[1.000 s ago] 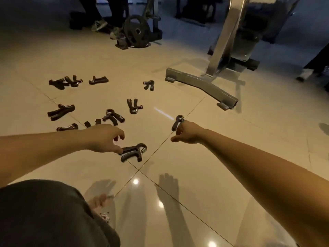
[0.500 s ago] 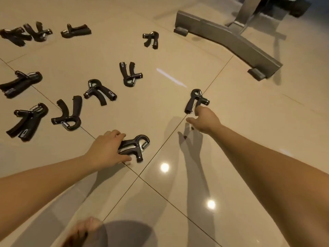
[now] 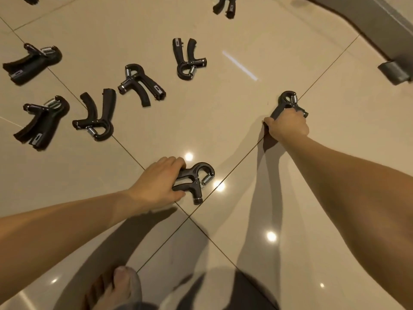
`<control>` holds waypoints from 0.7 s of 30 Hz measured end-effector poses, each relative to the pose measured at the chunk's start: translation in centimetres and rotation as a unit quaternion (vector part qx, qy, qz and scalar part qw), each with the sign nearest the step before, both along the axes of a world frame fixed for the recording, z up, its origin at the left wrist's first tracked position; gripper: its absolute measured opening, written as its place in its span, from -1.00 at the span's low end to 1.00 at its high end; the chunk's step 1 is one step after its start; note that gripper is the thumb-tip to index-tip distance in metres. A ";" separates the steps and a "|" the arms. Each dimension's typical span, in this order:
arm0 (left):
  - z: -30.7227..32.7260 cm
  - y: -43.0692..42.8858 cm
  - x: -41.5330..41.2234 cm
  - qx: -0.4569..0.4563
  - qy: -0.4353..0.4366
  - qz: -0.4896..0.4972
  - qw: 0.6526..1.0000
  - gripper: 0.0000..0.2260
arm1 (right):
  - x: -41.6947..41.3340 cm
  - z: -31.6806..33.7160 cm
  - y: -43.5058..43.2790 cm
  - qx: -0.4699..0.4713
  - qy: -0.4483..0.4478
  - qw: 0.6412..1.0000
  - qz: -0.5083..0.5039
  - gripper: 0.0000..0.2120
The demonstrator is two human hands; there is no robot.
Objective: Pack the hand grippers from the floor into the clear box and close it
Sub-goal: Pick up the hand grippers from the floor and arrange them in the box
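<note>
Several black hand grippers with steel springs lie scattered on the glossy beige tile floor (image 3: 223, 121). My left hand (image 3: 156, 186) grips the handles of the nearest hand gripper (image 3: 197, 182), which still lies on the tiles. My right hand (image 3: 287, 127) is curled round the handles of another hand gripper (image 3: 288, 101) further right, its spring end sticking out beyond my knuckles. Loose ones lie to the left: (image 3: 98, 117), (image 3: 140, 83), (image 3: 187, 59), (image 3: 40, 121), (image 3: 31, 62). The clear box is not in view.
The grey metal base (image 3: 395, 70) of a gym machine crosses the top right corner. Another hand gripper (image 3: 223, 5) lies at the top edge. My bare foot (image 3: 116, 289) stands on the tiles at the bottom, beside dark clothing.
The view has dropped closer to the floor. My right hand moved forward and closed round the far hand gripper's handles. My left hand tightened its hold on the near one.
</note>
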State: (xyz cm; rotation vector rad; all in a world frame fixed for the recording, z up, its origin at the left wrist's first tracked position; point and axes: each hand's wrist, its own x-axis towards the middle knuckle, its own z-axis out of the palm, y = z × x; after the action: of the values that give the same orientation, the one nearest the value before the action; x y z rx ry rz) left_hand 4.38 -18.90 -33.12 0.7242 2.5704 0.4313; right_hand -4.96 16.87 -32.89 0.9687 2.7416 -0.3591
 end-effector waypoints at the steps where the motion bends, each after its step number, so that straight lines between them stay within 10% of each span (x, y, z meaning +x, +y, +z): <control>1: 0.3 0.1 0.3 0.006 -0.006 0.006 1.000 -0.54 | -0.1 0.0 0.0 -0.001 -0.005 1.000 -0.006 -0.38; 21: 13.7 0.1 7.5 0.069 0.074 0.031 0.994 -0.55 | 20.9 11.2 -5.1 -0.086 0.047 0.986 0.137 -0.64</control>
State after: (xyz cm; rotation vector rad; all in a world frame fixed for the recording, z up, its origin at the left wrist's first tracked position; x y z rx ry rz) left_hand 11.92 -18.78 -19.40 0.7521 2.7294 0.6007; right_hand 15.94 11.78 -21.70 0.5365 2.8193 -0.5941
